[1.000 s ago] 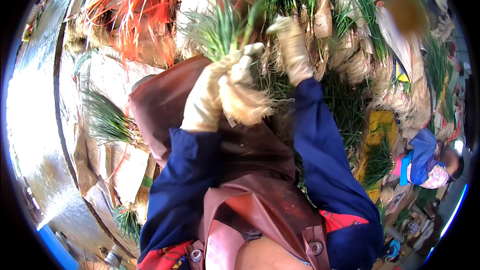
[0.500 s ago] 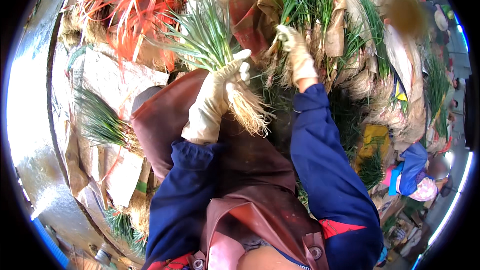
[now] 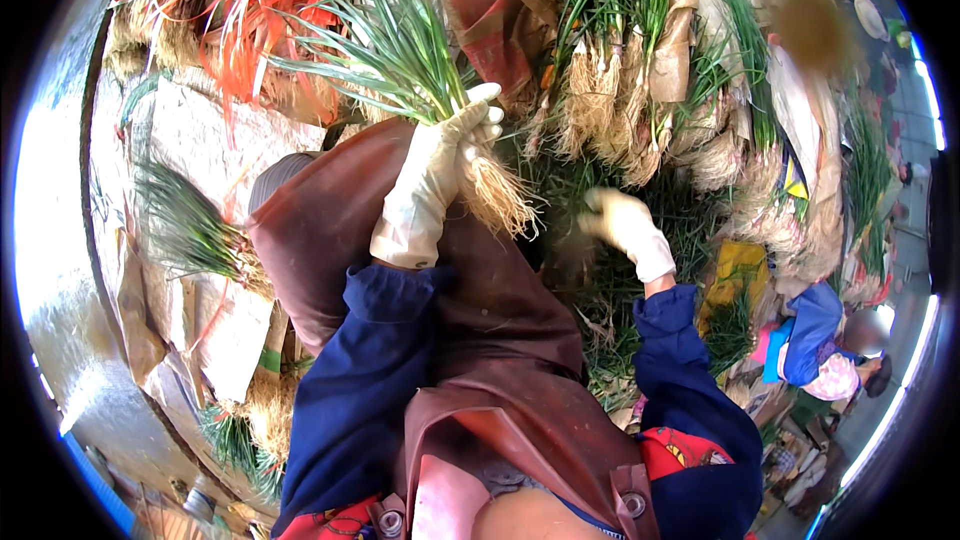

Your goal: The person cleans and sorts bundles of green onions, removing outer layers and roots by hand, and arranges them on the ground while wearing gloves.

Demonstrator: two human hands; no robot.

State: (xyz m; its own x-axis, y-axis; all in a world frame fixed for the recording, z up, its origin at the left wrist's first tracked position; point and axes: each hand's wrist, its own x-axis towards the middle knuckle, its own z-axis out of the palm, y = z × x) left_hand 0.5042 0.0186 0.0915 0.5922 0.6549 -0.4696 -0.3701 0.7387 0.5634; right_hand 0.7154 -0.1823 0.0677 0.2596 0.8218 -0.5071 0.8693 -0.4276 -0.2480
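My left hand (image 3: pixel 440 160), in a cream glove, is closed round a bunch of scallions (image 3: pixel 425 50). Their green leaves fan out upward, and pale stringy roots (image 3: pixel 497 195) hang below the fist. My right hand (image 3: pixel 630 230), gloved the same way, is over a dark heap of loose green leaves (image 3: pixel 610 330) beside my right knee. Motion smears its fingertips, so whether anything is between them is unclear. Ahead of it stand upright scallion bunches (image 3: pixel 605 80), roots toward me, leaning on sacking.
Orange plastic strips (image 3: pixel 265 10) lie at the far left. Another scallion bunch (image 3: pixel 200 225) rests on pale sacking left of my brown apron (image 3: pixel 330 220). A yellow bag (image 3: pixel 735 280) is right of the leaf heap. Another person (image 3: pixel 815 345) is at the far right.
My right hand has left the upright scallions and come back toward me, over the leaf heap. The left hand keeps its bunch in nearly the same place.
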